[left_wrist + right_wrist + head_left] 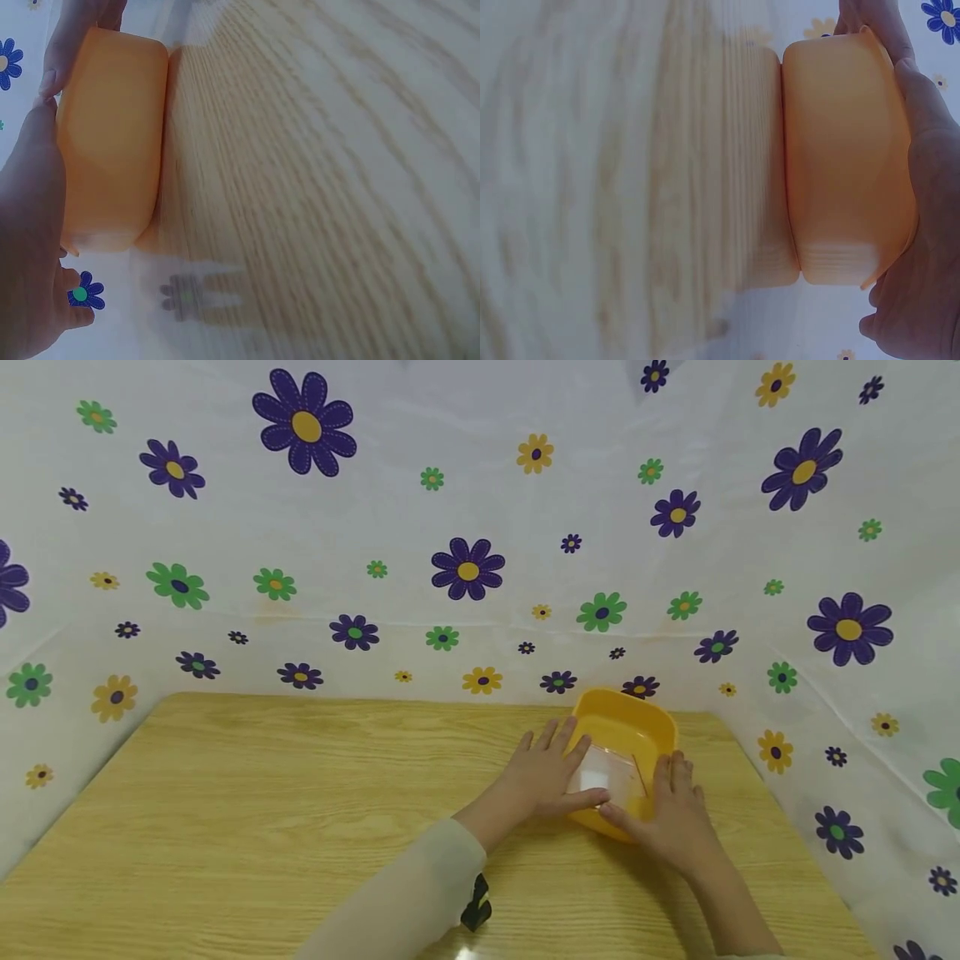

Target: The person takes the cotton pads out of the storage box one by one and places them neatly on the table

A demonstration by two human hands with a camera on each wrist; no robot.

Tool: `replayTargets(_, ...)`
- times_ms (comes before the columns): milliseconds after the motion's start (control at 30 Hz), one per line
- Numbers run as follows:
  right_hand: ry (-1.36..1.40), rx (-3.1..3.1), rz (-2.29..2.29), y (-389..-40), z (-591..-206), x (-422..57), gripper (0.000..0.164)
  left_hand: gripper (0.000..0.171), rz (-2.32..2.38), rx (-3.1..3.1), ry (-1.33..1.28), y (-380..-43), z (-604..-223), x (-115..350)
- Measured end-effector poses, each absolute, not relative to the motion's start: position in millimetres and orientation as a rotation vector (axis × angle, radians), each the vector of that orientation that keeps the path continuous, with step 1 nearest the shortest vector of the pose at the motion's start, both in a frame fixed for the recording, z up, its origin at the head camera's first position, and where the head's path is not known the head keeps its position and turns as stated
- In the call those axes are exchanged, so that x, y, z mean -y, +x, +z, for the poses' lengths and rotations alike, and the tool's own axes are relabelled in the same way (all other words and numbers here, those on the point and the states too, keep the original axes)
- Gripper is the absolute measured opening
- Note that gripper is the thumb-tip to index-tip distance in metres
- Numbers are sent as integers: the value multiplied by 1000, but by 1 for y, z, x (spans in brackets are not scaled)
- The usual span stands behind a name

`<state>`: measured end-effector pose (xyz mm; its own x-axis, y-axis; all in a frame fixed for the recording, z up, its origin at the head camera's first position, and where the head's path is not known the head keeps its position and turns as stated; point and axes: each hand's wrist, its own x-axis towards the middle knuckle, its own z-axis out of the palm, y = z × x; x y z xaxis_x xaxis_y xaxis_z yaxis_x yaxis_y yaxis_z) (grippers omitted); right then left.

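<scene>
Seemingly, left hand at nine o'clock, right hand at four, unclenched, steady the yellow tub; shifting needs even pressure.

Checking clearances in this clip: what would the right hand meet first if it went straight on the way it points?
The right hand would probably brush the far right corner of the yellow container, since it points along that side; beyond comes the flowered cloth. Exact depth is unclear.
</scene>
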<state>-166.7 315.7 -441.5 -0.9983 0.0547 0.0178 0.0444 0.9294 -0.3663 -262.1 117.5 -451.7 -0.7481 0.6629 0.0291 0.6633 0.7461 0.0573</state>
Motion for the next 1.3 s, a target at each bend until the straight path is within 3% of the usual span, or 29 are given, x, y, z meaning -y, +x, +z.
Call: replayTargets(1300, -70, 3075, 524, -177, -445, -283, 121, 92, -183, 2977, -1054, -260, -452, -79)
